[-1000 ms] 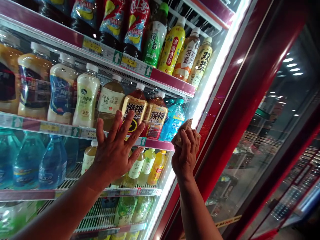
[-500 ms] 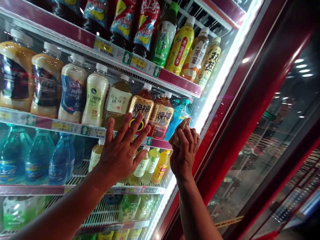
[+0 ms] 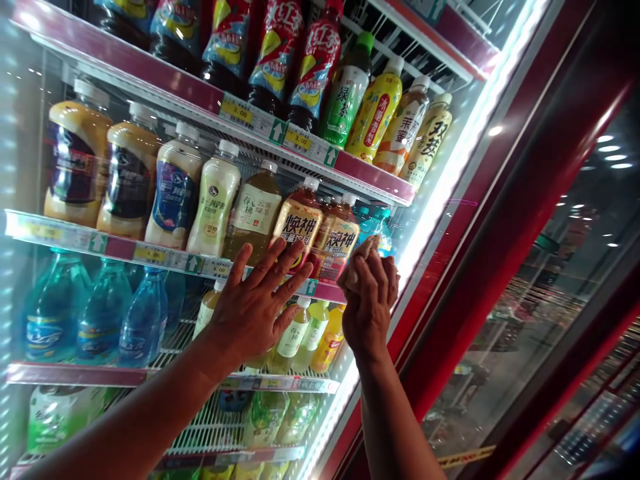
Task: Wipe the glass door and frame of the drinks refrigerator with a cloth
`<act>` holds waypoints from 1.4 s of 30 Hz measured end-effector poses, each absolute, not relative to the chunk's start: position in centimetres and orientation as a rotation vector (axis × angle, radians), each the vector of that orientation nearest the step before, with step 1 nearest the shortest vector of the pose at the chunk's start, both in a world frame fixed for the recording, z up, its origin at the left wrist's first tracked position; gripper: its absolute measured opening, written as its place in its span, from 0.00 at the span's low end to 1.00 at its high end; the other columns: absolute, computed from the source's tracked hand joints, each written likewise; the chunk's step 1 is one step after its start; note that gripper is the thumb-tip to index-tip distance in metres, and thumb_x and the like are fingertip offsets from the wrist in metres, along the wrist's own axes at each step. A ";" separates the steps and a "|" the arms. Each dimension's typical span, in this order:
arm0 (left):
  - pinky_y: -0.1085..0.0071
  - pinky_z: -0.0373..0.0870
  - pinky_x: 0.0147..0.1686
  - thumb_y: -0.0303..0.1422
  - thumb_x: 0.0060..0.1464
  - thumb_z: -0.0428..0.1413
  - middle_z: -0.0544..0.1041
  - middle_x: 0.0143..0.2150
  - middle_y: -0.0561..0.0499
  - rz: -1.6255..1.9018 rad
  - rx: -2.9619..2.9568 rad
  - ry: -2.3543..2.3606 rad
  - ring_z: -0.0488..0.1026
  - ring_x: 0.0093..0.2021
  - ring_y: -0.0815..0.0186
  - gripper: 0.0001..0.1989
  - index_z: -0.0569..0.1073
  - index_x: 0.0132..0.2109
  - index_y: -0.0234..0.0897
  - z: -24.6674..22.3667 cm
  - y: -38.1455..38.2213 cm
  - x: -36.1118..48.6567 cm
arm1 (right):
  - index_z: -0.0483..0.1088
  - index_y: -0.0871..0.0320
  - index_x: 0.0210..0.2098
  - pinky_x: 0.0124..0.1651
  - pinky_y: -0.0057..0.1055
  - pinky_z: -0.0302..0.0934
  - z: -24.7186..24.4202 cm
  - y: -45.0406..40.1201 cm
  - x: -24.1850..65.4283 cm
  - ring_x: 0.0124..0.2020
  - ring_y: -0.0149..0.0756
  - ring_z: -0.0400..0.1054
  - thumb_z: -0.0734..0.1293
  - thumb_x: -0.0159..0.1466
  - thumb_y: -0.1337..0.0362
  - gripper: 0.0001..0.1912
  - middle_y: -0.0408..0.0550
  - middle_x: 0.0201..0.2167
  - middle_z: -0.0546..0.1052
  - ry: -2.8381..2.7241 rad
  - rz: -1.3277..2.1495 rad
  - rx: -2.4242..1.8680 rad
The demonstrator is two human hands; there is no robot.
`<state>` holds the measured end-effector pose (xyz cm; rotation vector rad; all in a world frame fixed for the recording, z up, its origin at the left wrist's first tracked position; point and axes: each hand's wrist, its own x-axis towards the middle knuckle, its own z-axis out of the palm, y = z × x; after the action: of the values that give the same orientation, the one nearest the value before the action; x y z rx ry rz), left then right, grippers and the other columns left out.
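My left hand (image 3: 255, 303) is open, fingers spread, laid toward the glass front of a drinks fridge. Behind its fingertips stand a brown drink bottle with a gold label (image 3: 297, 223) and the middle shelf edge (image 3: 200, 264). To the right, my right hand (image 3: 371, 300) is closed round a crumpled, pale brownish cloth (image 3: 361, 263), close to the fridge's right side. Just behind the cloth, a second gold-labelled bottle (image 3: 337, 233) and some blue bottles (image 3: 377, 227) are partly hidden. Whether the left palm touches the glass I cannot tell.
Rows of bottles fill the shelves, with red-labelled tea bottles (image 3: 273, 50) on top and blue bottles (image 3: 143, 320) lower left. A bright light strip (image 3: 445, 160) runs beside the red door frame (image 3: 505, 267). Dark glass (image 3: 480, 373) with reflections lies further right.
The view has shifted, so the shelves and bottles sit further right and more of the fridge's left side shows. Both hands keep nearly the same place in the picture, the cloth still held.
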<state>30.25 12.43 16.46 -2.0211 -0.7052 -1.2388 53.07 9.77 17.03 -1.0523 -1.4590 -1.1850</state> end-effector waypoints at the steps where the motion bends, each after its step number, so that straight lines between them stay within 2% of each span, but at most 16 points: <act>1: 0.51 0.21 0.75 0.44 0.66 0.52 0.49 0.79 0.49 -1.239 -2.032 -0.722 0.46 0.79 0.57 0.33 0.56 0.74 0.48 16.6 12.3 29.9 | 0.56 0.44 0.72 0.75 0.63 0.46 17.4 9.9 53.1 0.78 0.48 0.46 0.61 0.73 0.69 0.31 0.51 0.71 0.65 -1.435 -1.172 -1.053; 3: 0.48 0.22 0.75 0.47 0.66 0.52 0.42 0.80 0.50 -1.259 -2.046 -0.792 0.45 0.79 0.54 0.32 0.57 0.73 0.52 17.0 12.1 29.0 | 0.55 0.44 0.72 0.75 0.64 0.45 17.8 10.0 52.7 0.78 0.48 0.46 0.60 0.72 0.70 0.32 0.51 0.72 0.64 -1.402 -1.145 -1.046; 6: 0.43 0.26 0.75 0.53 0.61 0.56 0.32 0.81 0.52 -1.347 -1.993 -0.873 0.36 0.79 0.43 0.36 0.58 0.73 0.55 17.6 12.3 26.8 | 0.55 0.45 0.73 0.76 0.64 0.43 16.7 10.1 51.4 0.78 0.48 0.44 0.61 0.72 0.72 0.33 0.52 0.73 0.63 -1.434 -1.126 -1.045; 10: 0.36 0.30 0.74 0.49 0.58 0.61 0.34 0.81 0.53 -1.392 -1.918 -0.850 0.37 0.79 0.40 0.42 0.53 0.74 0.61 17.8 13.2 23.7 | 0.57 0.45 0.72 0.76 0.62 0.44 15.1 9.9 50.0 0.78 0.48 0.44 0.61 0.72 0.71 0.31 0.52 0.71 0.66 -1.523 -1.146 -1.040; 14: 0.35 0.32 0.74 0.48 0.58 0.61 0.34 0.81 0.55 -1.401 -1.859 -0.915 0.38 0.79 0.40 0.44 0.48 0.75 0.66 17.6 13.9 21.3 | 0.58 0.47 0.71 0.75 0.64 0.44 16.2 10.1 50.0 0.78 0.48 0.45 0.61 0.73 0.70 0.30 0.54 0.72 0.65 -1.517 -1.143 -1.026; 18: 0.32 0.31 0.71 0.49 0.61 0.57 0.35 0.81 0.51 -1.432 -1.825 -0.954 0.36 0.79 0.41 0.42 0.46 0.75 0.65 17.3 14.9 19.2 | 0.56 0.46 0.72 0.74 0.68 0.43 17.2 10.7 49.3 0.78 0.50 0.46 0.59 0.73 0.70 0.30 0.54 0.72 0.64 -1.426 -1.126 -1.019; 23: 0.34 0.28 0.72 0.50 0.63 0.54 0.33 0.81 0.50 -1.396 -1.854 -0.910 0.35 0.79 0.42 0.40 0.44 0.76 0.62 16.9 15.7 17.7 | 0.56 0.45 0.72 0.75 0.67 0.44 16.2 10.8 47.9 0.78 0.50 0.47 0.60 0.73 0.69 0.30 0.54 0.72 0.64 -1.475 -1.151 -1.013; 29: 0.39 0.22 0.74 0.48 0.61 0.57 0.29 0.81 0.52 -1.348 -1.911 -0.916 0.33 0.79 0.40 0.43 0.44 0.76 0.59 16.8 15.5 17.4 | 0.58 0.46 0.71 0.74 0.68 0.47 17.7 11.0 48.0 0.77 0.51 0.49 0.61 0.73 0.67 0.28 0.54 0.71 0.66 -1.431 -1.152 -1.017; 33: 0.36 0.24 0.73 0.50 0.61 0.58 0.30 0.81 0.46 -1.291 -1.923 -0.885 0.33 0.79 0.40 0.45 0.44 0.77 0.55 16.5 15.7 16.7 | 0.57 0.46 0.71 0.74 0.69 0.45 17.8 11.5 46.6 0.77 0.51 0.49 0.60 0.73 0.67 0.29 0.54 0.71 0.65 -1.371 -1.143 -1.020; 37: 0.33 0.27 0.72 0.50 0.58 0.60 0.31 0.80 0.44 -1.255 -1.961 -0.840 0.34 0.79 0.40 0.49 0.42 0.77 0.55 16.3 16.0 15.9 | 0.56 0.46 0.72 0.75 0.65 0.46 16.7 11.6 44.7 0.77 0.49 0.49 0.61 0.73 0.68 0.30 0.53 0.71 0.65 -1.451 -1.162 -1.007; 42: 0.39 0.24 0.74 0.51 0.60 0.58 0.33 0.81 0.46 -1.247 -2.003 -0.780 0.35 0.80 0.45 0.46 0.44 0.77 0.55 16.1 16.4 14.9 | 0.58 0.46 0.71 0.74 0.66 0.47 17.4 12.0 44.4 0.76 0.50 0.52 0.62 0.73 0.67 0.29 0.54 0.70 0.66 -1.404 -1.165 -1.009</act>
<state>14.92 16.36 16.09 -2.0035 -0.7795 -1.2471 44.41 12.03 17.39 -1.0086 -1.4037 -1.1655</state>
